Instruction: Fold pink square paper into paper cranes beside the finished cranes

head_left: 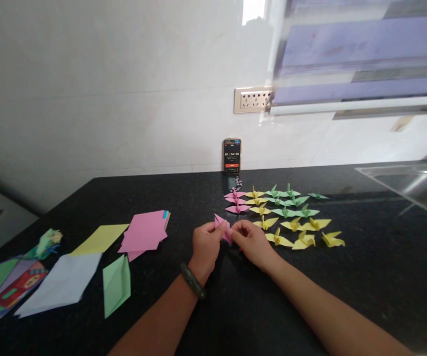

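A partly folded pink origami paper (222, 225) is held just above the black counter. My left hand (206, 245), with a dark bangle at the wrist, pinches it from the left. From the right, the fingers of my right hand (252, 243) are closed on its other side and hide part of it. Just beyond, finished paper cranes stand in rows: pink cranes (237, 208), yellow cranes (278, 238) and green cranes (286, 212). A stack of square pink paper (144, 231) lies to the left of my hands.
Left on the counter (176, 296) are a yellow sheet (99, 238), a white sheet (63, 281), a folded green paper (117, 284) and a colourful packet (18, 289). A phone (232, 155) showing a timer leans against the wall. A sink (421, 185) is at far right.
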Tool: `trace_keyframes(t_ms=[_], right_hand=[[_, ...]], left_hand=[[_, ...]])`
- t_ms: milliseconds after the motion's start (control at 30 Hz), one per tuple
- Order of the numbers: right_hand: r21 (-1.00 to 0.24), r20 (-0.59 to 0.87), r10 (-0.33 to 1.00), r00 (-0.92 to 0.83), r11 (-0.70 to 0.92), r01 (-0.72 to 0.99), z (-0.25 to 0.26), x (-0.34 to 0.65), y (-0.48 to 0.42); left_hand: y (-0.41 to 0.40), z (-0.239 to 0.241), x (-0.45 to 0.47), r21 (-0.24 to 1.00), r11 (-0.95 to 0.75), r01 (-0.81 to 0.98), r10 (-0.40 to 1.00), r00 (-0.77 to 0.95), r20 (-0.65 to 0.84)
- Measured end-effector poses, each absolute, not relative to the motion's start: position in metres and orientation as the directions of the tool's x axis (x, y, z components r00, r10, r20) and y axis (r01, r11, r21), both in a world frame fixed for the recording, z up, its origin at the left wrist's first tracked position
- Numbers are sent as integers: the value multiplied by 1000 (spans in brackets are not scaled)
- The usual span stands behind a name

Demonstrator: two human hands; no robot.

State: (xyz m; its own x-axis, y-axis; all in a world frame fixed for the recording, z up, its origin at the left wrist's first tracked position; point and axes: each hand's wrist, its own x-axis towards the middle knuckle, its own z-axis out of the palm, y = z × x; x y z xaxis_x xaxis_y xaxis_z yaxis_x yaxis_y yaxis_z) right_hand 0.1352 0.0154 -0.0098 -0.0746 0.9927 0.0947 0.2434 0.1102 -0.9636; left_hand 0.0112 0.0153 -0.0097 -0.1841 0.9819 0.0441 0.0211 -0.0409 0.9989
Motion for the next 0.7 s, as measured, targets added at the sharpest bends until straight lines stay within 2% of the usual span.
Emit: trace_keyframes(t_ms=[200, 400, 700], right_hand=[[-986, -33, 998, -44, -25, 165, -11, 130, 14], [-992, -117, 991, -63, -114, 58, -5, 127, 11], [-996, -86, 992, -87, -83, 39, -8, 127, 10]], left_hand=[[13, -8, 12, 987, -66, 149, 980, -179, 93], [12, -9, 11, 978, -98, 183, 979, -160, 128], [12, -11, 10, 970, -107, 216, 988, -82, 128]])
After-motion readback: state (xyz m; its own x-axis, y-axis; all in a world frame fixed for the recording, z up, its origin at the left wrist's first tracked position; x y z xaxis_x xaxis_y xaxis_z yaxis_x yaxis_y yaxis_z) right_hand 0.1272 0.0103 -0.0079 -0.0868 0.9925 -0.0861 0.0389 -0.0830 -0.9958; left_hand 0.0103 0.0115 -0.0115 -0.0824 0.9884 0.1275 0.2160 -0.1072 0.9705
